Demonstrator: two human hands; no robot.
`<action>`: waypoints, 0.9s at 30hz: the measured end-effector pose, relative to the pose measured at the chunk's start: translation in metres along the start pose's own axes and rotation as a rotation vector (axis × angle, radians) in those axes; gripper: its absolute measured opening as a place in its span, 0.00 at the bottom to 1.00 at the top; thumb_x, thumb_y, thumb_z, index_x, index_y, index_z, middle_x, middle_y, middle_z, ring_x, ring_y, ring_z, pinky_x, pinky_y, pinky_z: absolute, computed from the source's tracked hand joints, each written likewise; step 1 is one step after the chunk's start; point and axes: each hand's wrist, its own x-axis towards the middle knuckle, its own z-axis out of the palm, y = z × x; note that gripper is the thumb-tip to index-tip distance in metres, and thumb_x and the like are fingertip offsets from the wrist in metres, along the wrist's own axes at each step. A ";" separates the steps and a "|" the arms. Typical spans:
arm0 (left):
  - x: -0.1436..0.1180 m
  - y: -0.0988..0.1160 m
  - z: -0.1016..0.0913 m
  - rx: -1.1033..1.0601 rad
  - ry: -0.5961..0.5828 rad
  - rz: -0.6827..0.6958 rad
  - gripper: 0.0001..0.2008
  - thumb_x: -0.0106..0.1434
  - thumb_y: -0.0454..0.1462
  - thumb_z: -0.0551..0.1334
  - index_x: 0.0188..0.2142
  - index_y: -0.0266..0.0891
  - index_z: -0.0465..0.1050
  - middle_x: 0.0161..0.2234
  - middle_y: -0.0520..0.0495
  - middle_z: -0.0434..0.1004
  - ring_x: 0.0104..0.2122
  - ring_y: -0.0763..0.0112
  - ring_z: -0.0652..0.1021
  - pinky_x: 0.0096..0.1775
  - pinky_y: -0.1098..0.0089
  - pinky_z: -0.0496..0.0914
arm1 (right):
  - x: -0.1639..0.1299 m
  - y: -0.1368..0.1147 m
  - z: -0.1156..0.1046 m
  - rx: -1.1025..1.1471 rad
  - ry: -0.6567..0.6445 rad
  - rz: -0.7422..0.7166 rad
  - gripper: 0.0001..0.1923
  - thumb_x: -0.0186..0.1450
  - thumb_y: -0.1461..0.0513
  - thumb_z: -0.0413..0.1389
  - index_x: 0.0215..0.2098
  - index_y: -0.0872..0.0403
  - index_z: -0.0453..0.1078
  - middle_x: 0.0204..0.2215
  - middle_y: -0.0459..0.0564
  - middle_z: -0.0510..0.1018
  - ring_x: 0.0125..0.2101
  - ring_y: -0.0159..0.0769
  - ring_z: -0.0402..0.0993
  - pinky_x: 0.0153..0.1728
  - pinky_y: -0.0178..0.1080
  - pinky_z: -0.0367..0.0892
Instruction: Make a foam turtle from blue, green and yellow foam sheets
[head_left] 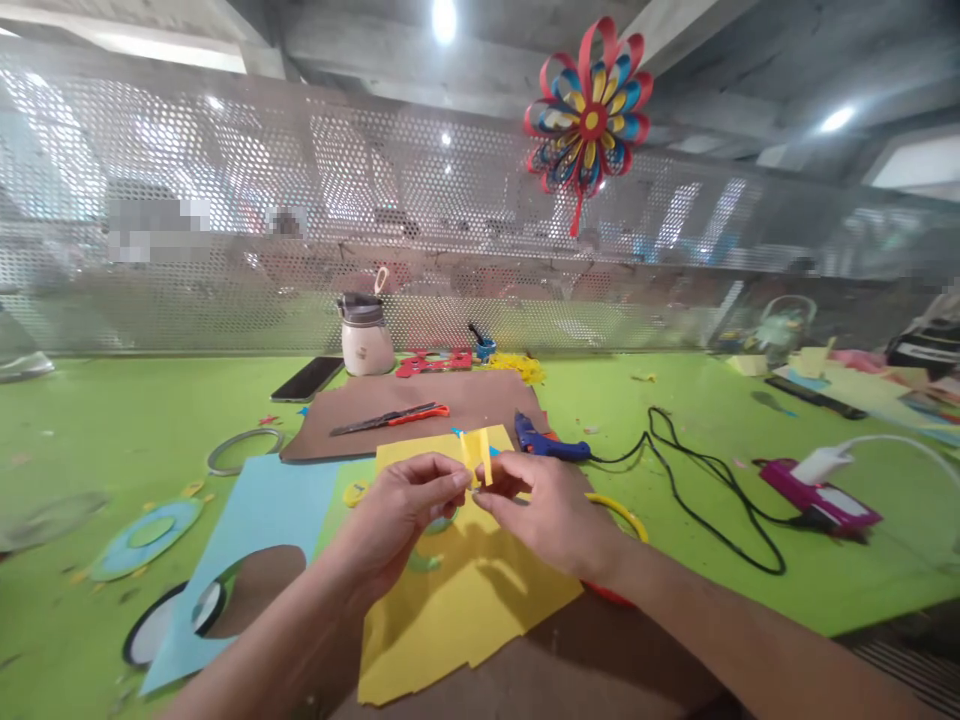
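Note:
Both my hands meet above a yellow paper sheet (457,630). Between my left hand (409,510) and my right hand (551,505) is a small yellow paper strip (475,450), bent so that its ends stand up. The thumb and fingertips of each hand are pinched on it. Beneath the yellow sheet's left side lies a light blue sheet (281,500) with a round hole cut in it. Just beyond my right hand lies a blue glue gun (551,443). Farther off, scissors with orange handles (394,418) rest on brown cardboard (480,395).
A black cable (701,480) runs from the glue gun to a purple power strip (817,495) at right. A lidded bottle (366,335) and a phone (307,379) stand or lie at the back. Left are a blue paper ring (146,540) and tape (154,625). A paper flower (592,120) hangs above.

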 end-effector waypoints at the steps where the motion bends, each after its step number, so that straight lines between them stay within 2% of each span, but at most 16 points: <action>1: 0.000 0.000 0.000 0.021 0.010 0.006 0.10 0.50 0.40 0.70 0.23 0.36 0.73 0.20 0.53 0.67 0.24 0.76 0.63 0.29 0.72 0.58 | -0.002 0.000 0.001 -0.091 0.041 -0.050 0.04 0.61 0.63 0.57 0.28 0.55 0.70 0.25 0.47 0.76 0.27 0.33 0.71 0.30 0.35 0.64; 3: -0.001 0.000 0.000 0.048 0.029 0.013 0.10 0.51 0.40 0.69 0.23 0.36 0.72 0.20 0.53 0.67 0.24 0.75 0.63 0.30 0.71 0.59 | -0.011 -0.002 0.002 -0.211 0.066 -0.146 0.06 0.61 0.64 0.55 0.27 0.54 0.70 0.24 0.46 0.75 0.26 0.32 0.69 0.29 0.34 0.63; 4: 0.000 0.000 0.000 0.047 0.036 0.012 0.10 0.51 0.40 0.69 0.24 0.36 0.72 0.21 0.53 0.68 0.24 0.75 0.64 0.30 0.71 0.59 | -0.018 -0.003 0.001 -0.235 0.037 -0.170 0.06 0.62 0.65 0.55 0.26 0.54 0.70 0.24 0.46 0.74 0.26 0.32 0.69 0.29 0.34 0.62; 5: 0.000 0.001 0.000 0.037 0.043 0.007 0.10 0.51 0.40 0.69 0.24 0.36 0.72 0.22 0.52 0.69 0.25 0.75 0.64 0.31 0.72 0.60 | -0.025 -0.005 -0.001 -0.245 -0.027 -0.178 0.07 0.62 0.65 0.54 0.26 0.54 0.70 0.24 0.45 0.74 0.26 0.31 0.69 0.29 0.34 0.62; 8: 0.001 0.001 -0.002 -0.008 0.050 -0.010 0.11 0.50 0.40 0.70 0.25 0.36 0.72 0.25 0.51 0.72 0.28 0.74 0.68 0.32 0.72 0.62 | -0.048 -0.004 -0.015 -0.246 -0.374 -0.131 0.06 0.62 0.63 0.55 0.28 0.52 0.72 0.25 0.44 0.76 0.27 0.31 0.71 0.29 0.33 0.63; 9: 0.001 0.001 -0.002 -0.020 0.046 -0.012 0.11 0.50 0.39 0.70 0.25 0.36 0.72 0.26 0.50 0.73 0.29 0.73 0.70 0.32 0.72 0.62 | -0.053 -0.002 -0.023 -0.283 -0.445 -0.108 0.06 0.62 0.62 0.56 0.29 0.52 0.73 0.27 0.45 0.76 0.28 0.32 0.71 0.30 0.33 0.63; 10: 0.001 0.001 -0.003 -0.030 0.041 -0.012 0.10 0.50 0.39 0.70 0.25 0.36 0.72 0.26 0.49 0.73 0.29 0.72 0.71 0.32 0.72 0.62 | -0.058 0.002 -0.031 -0.347 -0.416 -0.079 0.06 0.63 0.61 0.55 0.29 0.52 0.73 0.28 0.46 0.76 0.29 0.33 0.72 0.31 0.34 0.64; 11: 0.001 0.001 -0.003 -0.037 0.033 -0.012 0.10 0.50 0.39 0.70 0.25 0.36 0.72 0.27 0.49 0.74 0.30 0.72 0.71 0.32 0.72 0.62 | -0.061 0.008 -0.040 -0.434 -0.318 -0.042 0.08 0.64 0.61 0.53 0.30 0.53 0.73 0.29 0.48 0.76 0.31 0.34 0.71 0.33 0.35 0.65; 12: 0.001 0.001 -0.003 -0.043 0.027 -0.009 0.10 0.50 0.39 0.70 0.25 0.36 0.72 0.27 0.48 0.75 0.30 0.72 0.72 0.32 0.72 0.63 | -0.063 0.015 -0.049 -0.540 -0.217 -0.002 0.09 0.66 0.62 0.51 0.34 0.53 0.73 0.33 0.51 0.76 0.34 0.37 0.71 0.36 0.37 0.65; 14: 0.001 0.002 -0.003 -0.045 0.024 0.006 0.11 0.51 0.40 0.70 0.26 0.36 0.72 0.27 0.48 0.75 0.29 0.72 0.72 0.31 0.72 0.63 | -0.067 0.030 -0.065 -0.756 -0.127 0.010 0.11 0.63 0.61 0.53 0.42 0.54 0.73 0.40 0.57 0.74 0.44 0.46 0.68 0.46 0.45 0.63; 15: 0.001 0.002 -0.003 -0.039 0.028 0.019 0.10 0.52 0.40 0.70 0.26 0.36 0.72 0.26 0.48 0.75 0.28 0.72 0.71 0.31 0.72 0.62 | -0.069 0.038 -0.071 -0.837 -0.146 0.048 0.16 0.61 0.62 0.54 0.47 0.53 0.72 0.42 0.58 0.74 0.46 0.49 0.67 0.48 0.48 0.62; 17: 0.001 0.003 -0.003 -0.013 0.048 0.048 0.10 0.53 0.40 0.69 0.26 0.36 0.71 0.26 0.49 0.75 0.28 0.73 0.71 0.31 0.71 0.62 | -0.073 0.051 -0.079 -0.885 -0.232 0.113 0.23 0.58 0.64 0.54 0.53 0.50 0.69 0.44 0.57 0.73 0.47 0.49 0.68 0.49 0.48 0.62; 22: 0.002 0.002 -0.005 0.020 0.056 0.083 0.09 0.55 0.39 0.67 0.25 0.37 0.71 0.26 0.48 0.76 0.27 0.73 0.71 0.31 0.71 0.63 | -0.073 0.068 -0.078 -0.875 -0.346 0.179 0.39 0.51 0.72 0.50 0.62 0.48 0.59 0.51 0.57 0.72 0.50 0.47 0.70 0.50 0.45 0.62; 25: 0.001 0.004 -0.007 -0.004 0.055 0.094 0.09 0.55 0.40 0.67 0.26 0.37 0.71 0.27 0.48 0.77 0.28 0.72 0.72 0.30 0.72 0.63 | -0.064 0.068 -0.077 -0.853 -0.397 0.222 0.42 0.51 0.70 0.51 0.64 0.44 0.55 0.50 0.56 0.75 0.48 0.50 0.72 0.47 0.46 0.64; 27: 0.000 0.008 -0.009 -0.012 0.069 0.110 0.09 0.55 0.40 0.67 0.27 0.36 0.72 0.27 0.47 0.77 0.29 0.72 0.72 0.30 0.72 0.63 | -0.059 0.065 -0.078 -0.842 -0.383 0.252 0.41 0.51 0.69 0.52 0.62 0.41 0.58 0.48 0.54 0.76 0.47 0.52 0.73 0.46 0.47 0.65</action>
